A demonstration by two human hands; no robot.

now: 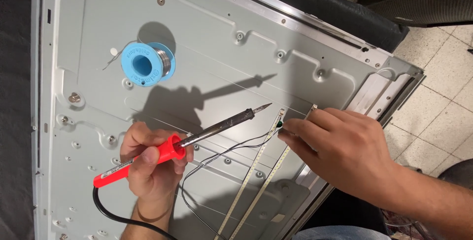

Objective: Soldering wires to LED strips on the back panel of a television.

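Note:
My left hand [150, 163] grips a soldering iron [162, 154] by its red handle. Its metal tip [266, 106] points up and right, hanging just above the panel. My right hand [340, 149] comes in from the right, and its fingertips pinch the top end of one of two thin LED strips [256, 176]. A small green part [279, 123] shows there. Thin black wires [217, 157] run from that end down toward me. The iron's tip sits a little left of my right fingertips, not touching them.
Everything lies on a large grey metal back panel [236, 62] with screws and stamped ridges. A blue spool of solder wire [146, 64] stands at the upper left. The iron's black cord [106, 210] trails off below. Tiled floor [438, 82] shows at the right.

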